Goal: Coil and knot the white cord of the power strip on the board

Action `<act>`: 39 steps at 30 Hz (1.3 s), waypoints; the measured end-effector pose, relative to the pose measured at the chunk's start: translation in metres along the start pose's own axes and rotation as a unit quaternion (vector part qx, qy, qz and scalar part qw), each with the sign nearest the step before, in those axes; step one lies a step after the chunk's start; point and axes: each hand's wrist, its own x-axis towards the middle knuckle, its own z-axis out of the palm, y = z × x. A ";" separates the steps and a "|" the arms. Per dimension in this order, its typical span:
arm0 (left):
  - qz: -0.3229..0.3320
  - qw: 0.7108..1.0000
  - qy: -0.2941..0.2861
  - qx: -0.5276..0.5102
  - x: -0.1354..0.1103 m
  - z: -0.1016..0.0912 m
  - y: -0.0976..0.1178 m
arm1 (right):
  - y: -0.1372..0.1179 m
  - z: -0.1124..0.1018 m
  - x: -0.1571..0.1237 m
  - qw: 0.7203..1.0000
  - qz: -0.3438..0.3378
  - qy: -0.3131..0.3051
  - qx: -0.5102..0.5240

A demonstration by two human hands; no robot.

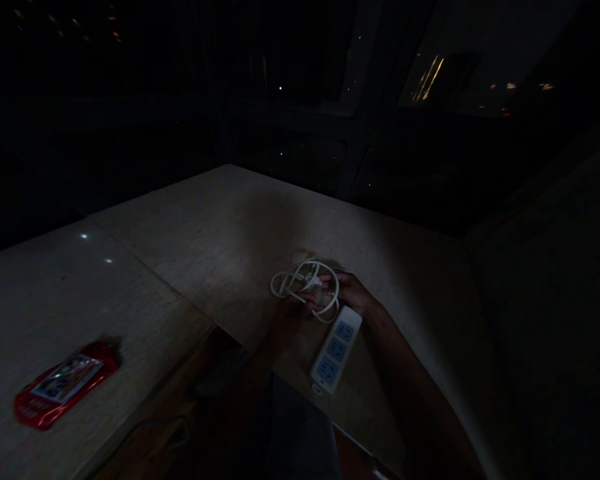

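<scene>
A white cable (338, 293) lies in loose loops around my fingers above the counter. My right hand (353, 291) reaches in from the right, its fingers closed at a pale plug (314, 283) in the middle of the loops. On the near left side, my left hand (291, 312) is in deep shadow, with its fingertips closed against the cable. Just below my right wrist lies a white power strip (337, 349) with blue socket faces, tilted on the surface. Its sockets face up. Darkness hides much of both hands.
A shiny red packet (67, 385) lies on the pale counter (180, 213) to the left. A seam crosses the counter, and its front edge drops to a dark gap near my body. Dark window panes (290, 160) stand behind it.
</scene>
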 end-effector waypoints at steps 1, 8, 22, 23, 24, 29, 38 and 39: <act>0.000 1.000 0.003 -0.002 0.000 0.000 0.000 | -0.001 0.000 -0.001 1.000 -0.001 0.002 0.003; 0.019 1.000 0.014 0.000 -0.001 0.002 0.000 | -0.008 0.000 -0.004 0.999 -0.041 0.028 -0.018; 0.048 0.997 0.056 0.034 0.001 0.000 -0.002 | -0.029 -0.020 -0.018 0.989 -0.068 -0.061 -0.112; 0.045 0.997 0.057 0.032 0.001 0.000 -0.002 | -0.030 -0.020 -0.020 0.991 -0.071 -0.063 -0.095; 0.044 0.997 0.060 0.028 0.002 0.000 -0.002 | -0.032 -0.019 -0.022 0.992 -0.077 -0.063 -0.079; 0.048 0.996 0.068 0.039 0.004 0.000 -0.004 | -0.039 -0.007 -0.027 0.994 -0.080 -0.064 -0.048; 0.130 0.953 0.029 0.272 -0.002 0.003 -0.010 | -0.037 0.012 -0.022 0.896 -0.187 0.037 -0.401; 0.140 0.946 0.029 0.291 -0.003 0.004 -0.009 | -0.039 0.012 -0.023 0.886 -0.200 0.055 -0.415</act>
